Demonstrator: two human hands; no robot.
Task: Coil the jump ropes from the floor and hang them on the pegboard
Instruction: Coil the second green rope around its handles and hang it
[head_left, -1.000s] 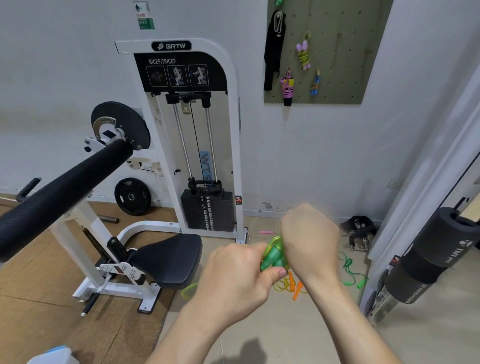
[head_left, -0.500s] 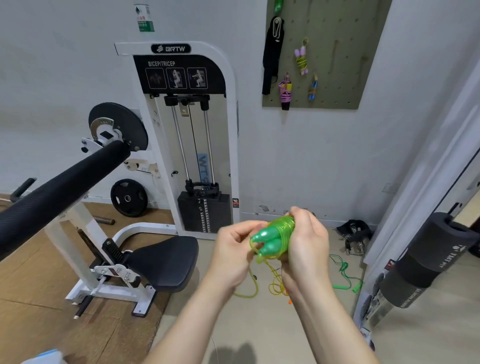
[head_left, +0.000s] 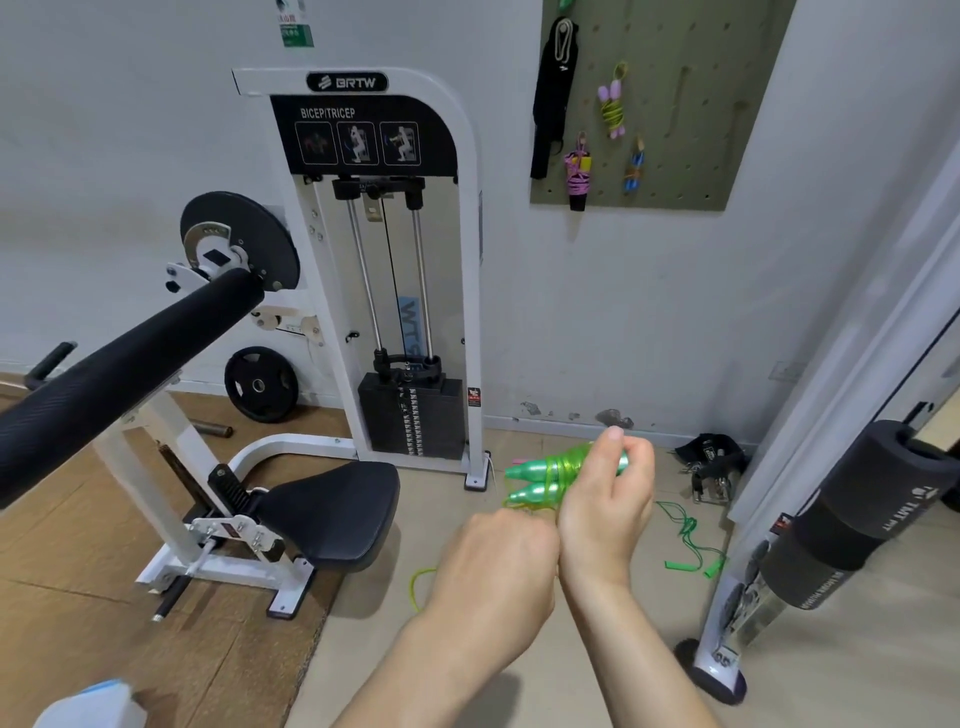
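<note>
My right hand (head_left: 605, 499) is clamped on the green jump rope handles (head_left: 540, 475), cord wound round them. My left hand (head_left: 498, 561) is fisted just below, contents hidden. Pegboard (head_left: 727, 104) far, above.

I see even, soft indoor light, faint shadows under the arms on the floor (head_left: 597, 649), wide-angle bending at the edges, slight motion blur.
</note>
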